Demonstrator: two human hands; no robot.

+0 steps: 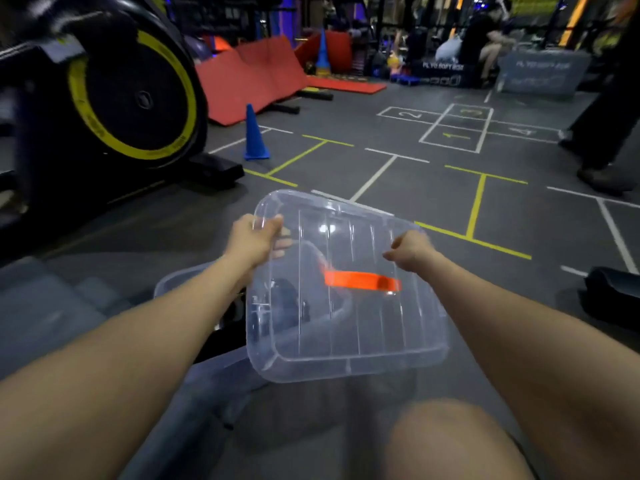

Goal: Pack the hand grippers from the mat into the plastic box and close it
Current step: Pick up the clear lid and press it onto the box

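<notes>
I hold a clear plastic lid (349, 327) tilted in the air in front of me. My left hand (254, 239) grips its far left corner, thumb on top. My right hand (410, 252) pinches its right edge. Below and left of the lid stands the clear plastic box (166, 284), its rim showing past my left forearm. Through the lid I see an orange latch (362, 281) and dark hand grippers (285, 301) inside the box, blurred by the plastic. The grey mat (52, 317) lies under the box.
An exercise bike with a yellow-ringed wheel (131, 95) stands at the left. A blue cone (255, 135) and red mats (256, 76) are farther out. A person's legs (604, 133) stand at the right. A black object (613, 299) lies on the floor to my right.
</notes>
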